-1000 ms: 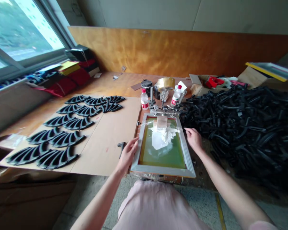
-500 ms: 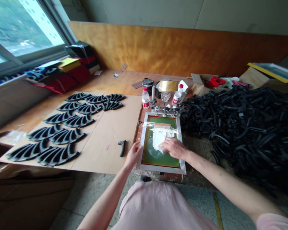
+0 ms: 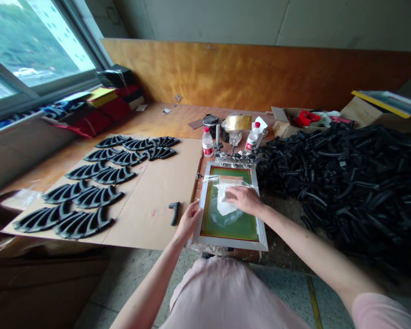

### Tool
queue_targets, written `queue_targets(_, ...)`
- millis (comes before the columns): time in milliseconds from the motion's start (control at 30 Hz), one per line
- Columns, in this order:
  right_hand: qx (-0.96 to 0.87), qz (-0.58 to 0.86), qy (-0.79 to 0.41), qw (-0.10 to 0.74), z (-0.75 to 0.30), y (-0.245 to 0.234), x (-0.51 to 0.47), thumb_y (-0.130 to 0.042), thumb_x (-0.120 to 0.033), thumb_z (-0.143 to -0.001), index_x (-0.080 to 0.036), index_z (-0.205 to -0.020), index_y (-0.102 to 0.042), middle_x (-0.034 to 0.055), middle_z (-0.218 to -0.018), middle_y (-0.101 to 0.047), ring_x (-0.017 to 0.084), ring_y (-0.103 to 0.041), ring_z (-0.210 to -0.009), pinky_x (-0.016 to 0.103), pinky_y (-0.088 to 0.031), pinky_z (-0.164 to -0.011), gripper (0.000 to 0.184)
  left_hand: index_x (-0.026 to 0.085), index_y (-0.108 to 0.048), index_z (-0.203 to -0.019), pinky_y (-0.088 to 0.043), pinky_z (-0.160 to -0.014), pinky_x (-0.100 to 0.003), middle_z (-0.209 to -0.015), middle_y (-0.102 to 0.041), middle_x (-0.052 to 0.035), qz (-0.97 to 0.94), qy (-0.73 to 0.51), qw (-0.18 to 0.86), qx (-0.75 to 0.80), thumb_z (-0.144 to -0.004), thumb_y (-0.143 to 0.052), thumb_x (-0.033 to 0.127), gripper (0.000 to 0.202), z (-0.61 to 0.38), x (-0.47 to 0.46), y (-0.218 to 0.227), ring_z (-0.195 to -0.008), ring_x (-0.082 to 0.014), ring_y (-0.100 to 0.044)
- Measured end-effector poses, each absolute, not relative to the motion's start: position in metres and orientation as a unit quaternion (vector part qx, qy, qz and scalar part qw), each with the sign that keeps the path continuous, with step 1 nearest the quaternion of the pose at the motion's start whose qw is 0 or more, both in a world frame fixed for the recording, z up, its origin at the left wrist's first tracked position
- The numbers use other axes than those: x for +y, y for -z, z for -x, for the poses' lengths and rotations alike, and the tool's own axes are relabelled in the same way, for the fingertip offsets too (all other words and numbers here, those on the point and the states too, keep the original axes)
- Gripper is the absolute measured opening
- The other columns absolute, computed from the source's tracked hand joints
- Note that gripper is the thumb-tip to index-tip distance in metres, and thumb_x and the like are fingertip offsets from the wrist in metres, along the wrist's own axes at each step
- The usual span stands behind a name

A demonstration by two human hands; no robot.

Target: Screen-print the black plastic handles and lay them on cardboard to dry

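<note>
A silver-edged screen printing frame (image 3: 233,243) with green mesh (image 3: 239,228) lies in front of me, joined at its far end to a metal clamp (image 3: 235,158). My left hand (image 3: 189,220) grips the frame's left edge. With my right hand (image 3: 245,200) I press a crumpled white cloth or wad of tissue (image 3: 225,206) on the mesh, fingers closed over it. Cloudy smears show on the mesh below the wad. Just beyond it lies a wood-handled squeegee (image 3: 231,179), partly wrapped in clear film. A single black curved handle (image 3: 174,213) rests left of my left hand.
Fanned rows of black handles (image 3: 84,222) cover the left of a cardboard sheet (image 3: 140,219). A large heap of black handles (image 3: 345,178) rises on the right. Behind the clamp stand bottles (image 3: 207,142), a dark jar (image 3: 211,121) and a tape roll (image 3: 238,122).
My right hand has moved the white wad slightly away from me and left over the mesh. Smears now show where it was. My left hand stays at the frame's edge.
</note>
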State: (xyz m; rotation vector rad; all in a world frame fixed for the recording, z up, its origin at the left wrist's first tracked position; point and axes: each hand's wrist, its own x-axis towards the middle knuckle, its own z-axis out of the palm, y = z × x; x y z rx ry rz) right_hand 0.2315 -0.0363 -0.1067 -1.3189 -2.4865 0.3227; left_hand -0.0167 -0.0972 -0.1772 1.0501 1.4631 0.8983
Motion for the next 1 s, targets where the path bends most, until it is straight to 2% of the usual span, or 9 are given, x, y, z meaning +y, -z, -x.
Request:
queue_targets(133, -0.791, 0.572, -0.074, 0.204, -0.241, 0.075, 0.016, -0.069, -0.038, -0.082, -0.033, -0.138, -0.050, 0.0035, -0.103, -0.067, 0.019, -0.063, -0.084, 0.029, -0.047, -0.074, 0.059, 0.019, -0.051, -0.135, -0.047, -0.056, -0.023, -0.077, -0.067, -0.0012, -0.425, -0.401, 0.570, 0.578, -0.076, -0.066, 0.056, 0.071, 0.021, -0.096, 0.142, -0.066, -0.0157, -0.063)
queue_targets(333, -0.623, 0.700, -0.050, 0.346, -0.338, 0.087, 0.030, -0.042, -0.042, -0.095, -0.018, -0.116, -0.063, 0.0075, -0.091, -0.068, 0.021, -0.062, -0.085, 0.033, -0.047, -0.078, 0.039, 0.017, -0.067, -0.104, -0.048, -0.055, -0.023, -0.084, -0.070, -0.0044, -0.394, -0.521, 0.531, 0.540, -0.082, -0.047, 0.069, 0.060, 0.010, -0.064, 0.066, -0.067, -0.0148, -0.063)
queue_targets(433, -0.644, 0.701, -0.116, 0.285, -0.342, 0.133, 0.000, -0.045, -0.050, -0.092, -0.019, -0.090, -0.067, 0.0050, -0.078, -0.067, 0.020, -0.062, -0.075, 0.031, -0.048, -0.072, 0.038, 0.018, -0.062, -0.111, -0.054, -0.067, -0.026, -0.099, -0.070, -0.0077, -0.421, -0.581, 0.510, 0.473, -0.084, -0.044, 0.068, 0.059, -0.001, -0.028, 0.029, -0.086, -0.0176, -0.067)
queue_targets(567, -0.771, 0.609, -0.115, 0.147, -0.290, 0.179, -0.039, -0.060, -0.049, -0.086, -0.018, -0.080, -0.062, 0.0097, -0.092, -0.066, 0.023, -0.061, -0.092, 0.033, -0.046, -0.081, 0.032, 0.019, -0.055, -0.117, -0.055, -0.072, -0.029, -0.096, -0.069, -0.0083, -0.436, -0.603, 0.514, 0.426, -0.087, -0.042, 0.066, 0.057, -0.014, -0.003, 0.005, -0.092, -0.0176, -0.067)
queue_targets(700, -0.748, 0.651, -0.094, 0.084, -0.242, 0.170, -0.062, -0.055, -0.033, -0.093, -0.016, -0.089, -0.059, 0.0130, -0.090, -0.066, 0.024, -0.062, -0.091, 0.033, -0.045, -0.077, 0.018, 0.021, -0.054, -0.113, -0.054, -0.063, -0.026, -0.096, -0.070, -0.0069, -0.373, -0.586, 0.539, 0.477, -0.084, -0.053, 0.063, 0.051, -0.041, -0.049, 0.043, -0.079, -0.0160, -0.068)
queue_targets(800, -0.758, 0.632, -0.088, 0.131, -0.209, 0.146, -0.088, -0.049, -0.030, -0.095, -0.019, -0.093, -0.056, 0.0115, -0.090, -0.066, 0.024, -0.060, -0.089, 0.035, -0.045, -0.077, 0.014, 0.018, -0.059, -0.108, -0.054, -0.058, -0.031, -0.095, -0.072, -0.0115, -0.323, -0.358, 0.718, 0.501, -0.078, -0.057, 0.067, 0.058, -0.060, -0.107, 0.095, -0.077, -0.0221, -0.069)
queue_targets(867, -0.821, 0.541, -0.084, 0.164, -0.193, 0.136, -0.104, -0.051, -0.029, -0.095, -0.021, -0.092, -0.057, 0.0095, -0.091, -0.065, 0.024, -0.058, -0.092, 0.036, -0.046, -0.081, 0.011, 0.017, -0.061, -0.102, -0.054, -0.059, -0.031, -0.093, -0.072, -0.0114, -0.278, -0.330, 0.755, 0.494, -0.081, -0.052, 0.068, 0.056, -0.060, -0.134, 0.124, -0.078, -0.0221, -0.069)
queue_targets(933, -0.854, 0.477, -0.099, 0.181, -0.200, 0.134, -0.111, -0.054, -0.031, -0.093, -0.022, -0.089, -0.057, 0.0071, -0.092, -0.064, 0.022, -0.058, -0.093, 0.034, -0.046, -0.083, 0.011, 0.017, -0.060, -0.098, -0.051, -0.056, -0.028, -0.088, -0.071, -0.0088, -0.263, -0.353, 0.729, 0.524, -0.082, -0.051, 0.067, 0.053, -0.043, -0.139, 0.146, -0.070, -0.0186, -0.068)
queue_targets(1000, -0.821, 0.529, -0.108, 0.184, -0.241, 0.139, -0.109, -0.056, -0.033, -0.092, -0.023, -0.092, -0.059, 0.0070, -0.095, -0.064, 0.021, -0.060, -0.090, 0.032, -0.048, -0.079, 0.011, 0.018, -0.057, -0.099, -0.050, -0.054, -0.027, -0.084, -0.071, -0.0062, -0.308, -0.357, 0.645, 0.601, -0.083, -0.047, 0.067, 0.052, -0.008, -0.128, 0.162, -0.061, -0.0159, -0.065)
